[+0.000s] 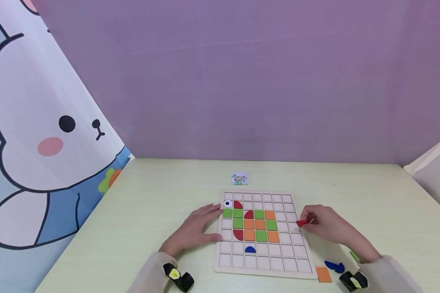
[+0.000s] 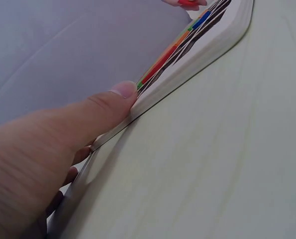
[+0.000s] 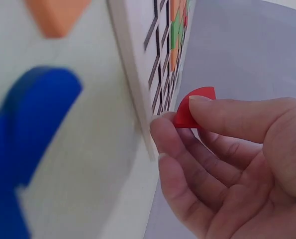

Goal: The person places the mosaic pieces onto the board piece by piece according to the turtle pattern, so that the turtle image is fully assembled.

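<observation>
A white gridded puzzle board (image 1: 287,252) lies on the table, with green, orange and red tiles in its cells, an eye tile (image 1: 227,204) at the upper left and a blue half-circle (image 1: 250,250) lower down. My left hand (image 1: 194,230) rests along the board's left edge, fingers extended; its thumb (image 2: 110,107) touches the rim. Just off the right edge, my right hand (image 1: 324,221) pinches a red quarter-circle tile (image 3: 200,95) between thumb and index finger. The other fingers of that hand are loosely bent.
Right of the board's near corner are an orange square (image 1: 323,274), blue pieces (image 1: 334,266) and a green piece (image 1: 354,256) partly covered by the right forearm. A small picture card (image 1: 239,178) lies beyond the board. A purple backdrop (image 1: 264,81) stands behind the table.
</observation>
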Demonstrator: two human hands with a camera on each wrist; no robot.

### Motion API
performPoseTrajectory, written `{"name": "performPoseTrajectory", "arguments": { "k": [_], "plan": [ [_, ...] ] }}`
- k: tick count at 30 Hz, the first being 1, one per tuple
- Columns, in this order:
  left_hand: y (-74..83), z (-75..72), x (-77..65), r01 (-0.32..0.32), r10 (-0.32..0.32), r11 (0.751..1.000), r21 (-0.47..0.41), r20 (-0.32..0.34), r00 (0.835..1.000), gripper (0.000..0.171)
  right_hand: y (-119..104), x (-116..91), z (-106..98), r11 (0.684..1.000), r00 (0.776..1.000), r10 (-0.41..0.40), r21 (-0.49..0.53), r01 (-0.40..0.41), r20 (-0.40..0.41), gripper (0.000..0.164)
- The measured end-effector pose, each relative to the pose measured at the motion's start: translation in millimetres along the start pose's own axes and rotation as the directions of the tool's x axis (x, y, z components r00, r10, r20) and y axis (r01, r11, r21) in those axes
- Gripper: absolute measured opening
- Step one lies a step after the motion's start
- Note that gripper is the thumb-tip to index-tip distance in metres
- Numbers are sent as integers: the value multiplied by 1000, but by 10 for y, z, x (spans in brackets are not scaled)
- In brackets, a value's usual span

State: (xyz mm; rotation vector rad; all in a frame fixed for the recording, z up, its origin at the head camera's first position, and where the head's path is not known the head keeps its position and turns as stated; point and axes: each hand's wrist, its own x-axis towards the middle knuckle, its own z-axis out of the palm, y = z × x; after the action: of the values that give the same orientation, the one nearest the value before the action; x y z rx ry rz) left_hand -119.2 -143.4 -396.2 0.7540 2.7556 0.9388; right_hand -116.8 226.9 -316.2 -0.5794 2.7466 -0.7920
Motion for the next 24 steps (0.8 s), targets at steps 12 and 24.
{"name": "performPoseTrajectory", "arguments": {
  "k": [12, 24],
  "plan": [
    [-14, 7, 0, 1, -1, 1000, 2, 6, 1000, 79, -110, 243, 71, 1000, 997, 18, -4, -18, -80, 10],
    [-16, 9, 8, -13, 13, 1000, 7, 8, 1000, 79, -136, 418, 190, 999, 991, 28, -41, -34, -128, 11]
  ]
}}
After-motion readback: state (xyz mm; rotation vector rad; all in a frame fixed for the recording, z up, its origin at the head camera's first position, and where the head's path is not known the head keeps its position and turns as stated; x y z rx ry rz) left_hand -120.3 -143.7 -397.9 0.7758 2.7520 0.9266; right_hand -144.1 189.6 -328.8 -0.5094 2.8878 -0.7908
